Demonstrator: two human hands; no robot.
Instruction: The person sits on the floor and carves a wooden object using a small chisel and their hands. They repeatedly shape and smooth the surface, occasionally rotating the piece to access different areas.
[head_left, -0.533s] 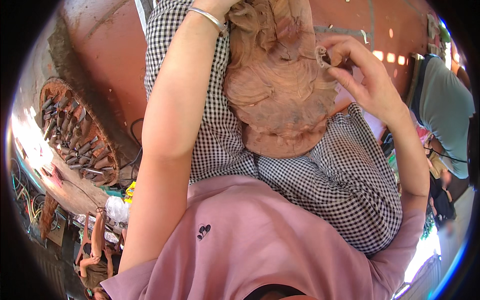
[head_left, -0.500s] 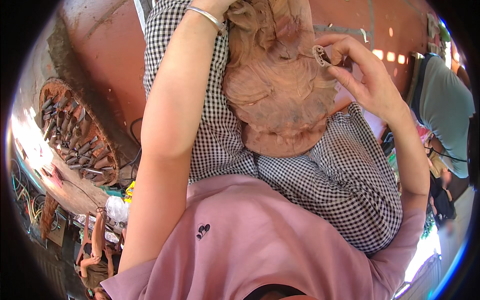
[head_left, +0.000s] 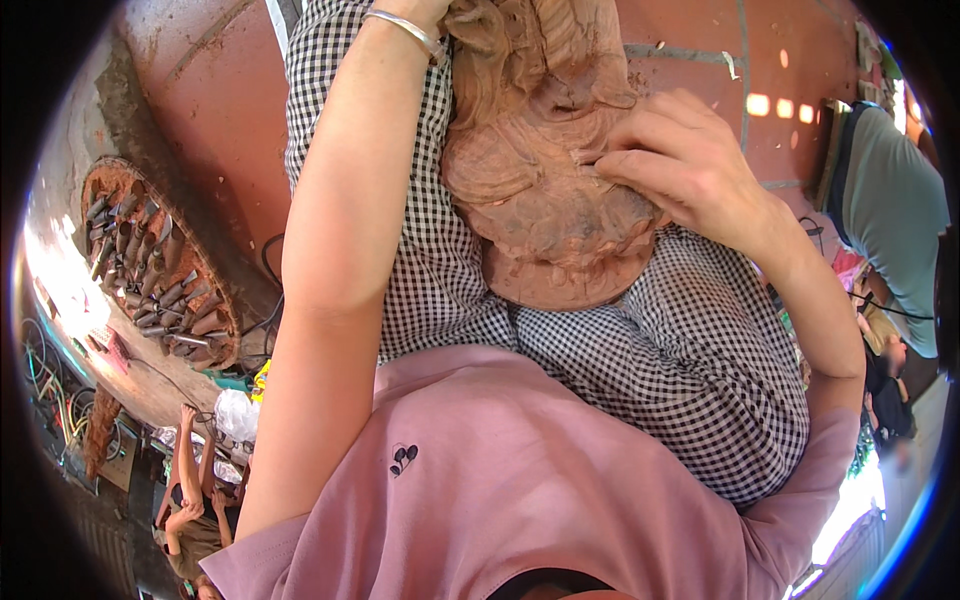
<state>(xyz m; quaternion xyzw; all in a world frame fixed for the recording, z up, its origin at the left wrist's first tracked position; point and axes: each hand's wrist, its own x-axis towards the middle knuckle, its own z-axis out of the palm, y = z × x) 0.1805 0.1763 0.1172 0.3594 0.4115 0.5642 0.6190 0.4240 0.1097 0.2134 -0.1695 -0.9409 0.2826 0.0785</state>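
Note:
A carved brown wooden figure (head_left: 545, 190) with flowing folds and a rounded base lies across my lap, its base toward me. My right hand (head_left: 690, 165) rests against its right side, thumb and fingers pinched together, the fingertips on the carved surface. Between them is a small curled brown piece that looks like sandpaper, now mostly covered by the fingers. At the top edge my left hand (head_left: 425, 12), below which a silver bangle sits on the wrist, lies by the figure's upper left part. Its fingers are cut off by the frame.
On the left, a round tray (head_left: 232, 330) holds several metal carving tools (head_left: 150, 260) on a pale log-like surface. Checked trousers (head_left: 420, 290) cover my legs on a red tiled floor (head_left: 690, 25). Other people sit at lower left and at the right edge, one in a grey-green shirt (head_left: 890, 220).
My right hand has moved left and slightly down, from holding the curled piece up beside the figure to pressing on its surface. The figure has tilted or shifted slightly. My left arm stays nearly still.

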